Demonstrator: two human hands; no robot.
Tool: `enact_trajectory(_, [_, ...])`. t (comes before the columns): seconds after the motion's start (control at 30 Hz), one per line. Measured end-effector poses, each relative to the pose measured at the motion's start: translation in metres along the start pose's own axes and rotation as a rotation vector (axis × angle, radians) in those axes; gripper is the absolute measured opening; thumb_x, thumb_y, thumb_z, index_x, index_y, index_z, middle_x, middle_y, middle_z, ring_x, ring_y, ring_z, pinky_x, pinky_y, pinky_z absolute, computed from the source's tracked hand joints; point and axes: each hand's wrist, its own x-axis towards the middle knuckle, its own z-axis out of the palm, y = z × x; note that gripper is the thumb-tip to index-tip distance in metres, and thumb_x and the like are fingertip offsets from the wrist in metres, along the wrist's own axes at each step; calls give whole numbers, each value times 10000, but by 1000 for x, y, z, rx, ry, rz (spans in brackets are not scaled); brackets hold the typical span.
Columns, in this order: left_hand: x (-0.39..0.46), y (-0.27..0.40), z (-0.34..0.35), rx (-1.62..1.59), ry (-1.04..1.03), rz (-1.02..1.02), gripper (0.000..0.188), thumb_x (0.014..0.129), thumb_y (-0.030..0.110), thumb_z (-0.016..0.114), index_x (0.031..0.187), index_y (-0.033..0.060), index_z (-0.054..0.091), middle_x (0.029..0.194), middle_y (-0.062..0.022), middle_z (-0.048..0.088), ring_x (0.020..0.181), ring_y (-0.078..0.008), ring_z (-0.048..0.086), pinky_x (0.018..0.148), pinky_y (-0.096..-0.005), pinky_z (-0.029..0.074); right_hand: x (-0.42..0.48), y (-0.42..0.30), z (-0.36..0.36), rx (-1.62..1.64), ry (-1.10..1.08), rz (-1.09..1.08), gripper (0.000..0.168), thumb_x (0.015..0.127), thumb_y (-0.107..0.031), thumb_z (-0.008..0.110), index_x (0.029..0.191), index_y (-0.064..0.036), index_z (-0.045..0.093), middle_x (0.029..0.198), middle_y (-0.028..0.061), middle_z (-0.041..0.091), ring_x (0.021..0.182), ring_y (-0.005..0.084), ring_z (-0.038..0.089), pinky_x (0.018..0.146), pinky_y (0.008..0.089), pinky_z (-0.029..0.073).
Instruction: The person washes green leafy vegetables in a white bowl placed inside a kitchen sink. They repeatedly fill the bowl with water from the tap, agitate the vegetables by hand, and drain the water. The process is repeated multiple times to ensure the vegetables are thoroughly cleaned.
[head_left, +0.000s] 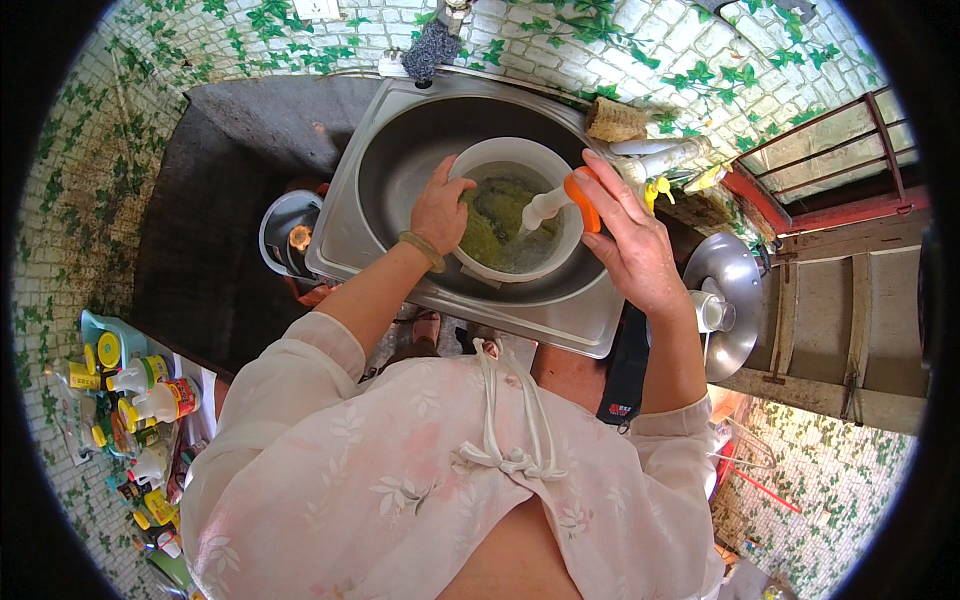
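A white round basin (517, 276) stands in the oval stainless steel sink (390, 180). Inside it, green leafy matter (491, 225) lies under water. My left hand (441, 210) is at the basin's left rim, fingers spread and thumb over the rim; whether it grips the rim is hard to tell. Over the basin's right side points a white faucet spout (546, 208) with water running from it. My right hand (626, 232) touches the orange handle (583, 200) of this faucet with its fingers and thumb.
A grey bucket (264, 240) stands left of the sink. On the right are a metal wok or lid (724, 300) and a red-framed window (840, 217). A loofah piece (616, 120) and white pipes (664, 154) lie behind the sink. Several bottles (161, 397) crowd the lower left.
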Motion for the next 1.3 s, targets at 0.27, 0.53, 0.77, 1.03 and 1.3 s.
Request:
enact_trajectory(0.27, [1, -5, 4, 9, 58, 52, 275, 752, -4, 542, 997, 82, 634, 1389, -143, 386, 1215, -329, 442, 979, -408, 398, 0, 2, 0, -10, -21, 6, 639, 691, -8, 700, 1275, -143, 480, 1388, 58, 416, 1116, 316, 521, 899, 380, 474])
enact_trajectory(0.53, [0, 0, -1, 5, 19, 23, 289, 756, -7, 564, 1025, 81, 622, 1412, -141, 355, 1242, -327, 417, 992, -392, 386, 2, 0, -1, 26, -34, 26, 620, 690, 2, 697, 1262, -130, 494, 1366, 65, 433, 1128, 316, 513, 915, 379, 460])
enact_trajectory(0.77, [0, -2, 1, 9, 46, 37, 278, 756, 3, 552, 1010, 87, 630, 1404, -133, 371, 1215, -328, 440, 970, -409, 405, 4, 0, -5, 69, -60, 28, 615, 687, 13, 698, 1255, -118, 502, 1348, 83, 448, 1162, 315, 496, 931, 374, 451])
enact_trajectory(1.03, [0, -1, 1, 10, 56, 61, 284, 744, -4, 544, 1001, 81, 633, 1387, -157, 388, 1202, -338, 450, 966, -411, 407, 6, 6, -4, 124, -51, 24, 617, 655, 3, 731, 1222, -122, 522, 1320, 90, 477, 1152, 320, 502, 928, 371, 451])
enact_trajectory(1.3, [0, -3, 1, 9, 71, 79, 276, 735, -8, 544, 980, 74, 641, 1381, -167, 394, 1194, -349, 454, 968, -413, 403, 15, 7, -7, -32, 25, -89, 612, 567, -97, 808, 1131, -129, 572, 1191, 70, 572, 1008, 285, 539, 836, 368, 466])
